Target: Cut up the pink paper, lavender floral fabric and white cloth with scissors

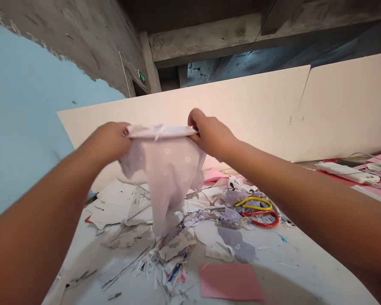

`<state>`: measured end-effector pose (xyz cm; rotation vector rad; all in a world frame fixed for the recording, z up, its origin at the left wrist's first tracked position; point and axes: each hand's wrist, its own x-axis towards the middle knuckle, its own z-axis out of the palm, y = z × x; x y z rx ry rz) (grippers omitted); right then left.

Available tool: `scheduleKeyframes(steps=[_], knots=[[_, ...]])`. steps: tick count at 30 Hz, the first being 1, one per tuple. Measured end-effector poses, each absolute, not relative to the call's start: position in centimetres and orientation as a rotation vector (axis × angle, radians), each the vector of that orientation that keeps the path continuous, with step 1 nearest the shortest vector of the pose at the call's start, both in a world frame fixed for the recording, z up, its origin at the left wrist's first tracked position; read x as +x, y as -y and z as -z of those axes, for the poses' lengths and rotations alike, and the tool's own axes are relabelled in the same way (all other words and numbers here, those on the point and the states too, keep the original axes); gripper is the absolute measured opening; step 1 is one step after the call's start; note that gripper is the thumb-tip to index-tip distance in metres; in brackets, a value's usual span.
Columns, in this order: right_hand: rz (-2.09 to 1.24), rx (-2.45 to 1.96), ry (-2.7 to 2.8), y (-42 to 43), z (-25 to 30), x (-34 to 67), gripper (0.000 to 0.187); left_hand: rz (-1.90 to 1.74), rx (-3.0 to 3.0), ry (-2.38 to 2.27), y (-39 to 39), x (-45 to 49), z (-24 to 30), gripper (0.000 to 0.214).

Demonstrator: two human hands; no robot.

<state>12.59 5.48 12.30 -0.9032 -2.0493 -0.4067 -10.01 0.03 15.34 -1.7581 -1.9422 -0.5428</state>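
Head view: by the left hand (114, 137) and the right hand (212, 133), the two ends of the band (178, 132) of a flower-print garment (174, 169) are pinched, above the middle of the desk (292, 275). For an even stretch, the band is best kept level and pulled equally. Pale lilac-pink, softly creased and blurred, the garment is trimmed with a whitish bow (159, 131). Scissors (255, 207) are seen near the desk's right edge; a cream panel (241, 101) is set behind.

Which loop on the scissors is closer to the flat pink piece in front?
The red loop: it lies on the near side, with the yellow loop farther back.
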Motion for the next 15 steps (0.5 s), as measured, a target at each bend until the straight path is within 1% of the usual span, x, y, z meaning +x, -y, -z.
scheduleKeyframes(steps=[2,4,6,8,11,13,15], knots=[[0.401,-0.887,2.02,-5.1,-13.6,12.8,0.031,0.824,-1.69,2.019,0.3,-10.4,-17.0,0.028],[0.301,-0.877,2.121,-4.9,-14.6,13.3,0.04,1.065,-1.639,2.09,0.6,-10.5,-18.0,0.035],[0.168,-0.916,2.292,-5.1,-15.2,14.2,0.039,1.188,-1.644,2.029,1.1,-10.3,-18.5,0.036],[0.074,-1.012,2.362,-5.6,-15.7,15.2,0.032,1.143,-1.74,1.949,1.8,-9.7,-18.8,0.033],[0.007,-1.113,2.192,-6.7,-16.0,16.9,0.023,0.858,-1.924,1.955,2.6,-8.8,-19.2,0.034],[-0.123,-1.096,2.162,-7.4,-16.0,17.8,0.017,0.701,-1.937,1.973,2.4,-8.5,-19.3,0.032],[-0.299,-1.122,2.293,-8.0,-15.8,18.5,0.012,0.587,-1.927,1.977,1.2,-8.5,-19.2,0.027]])
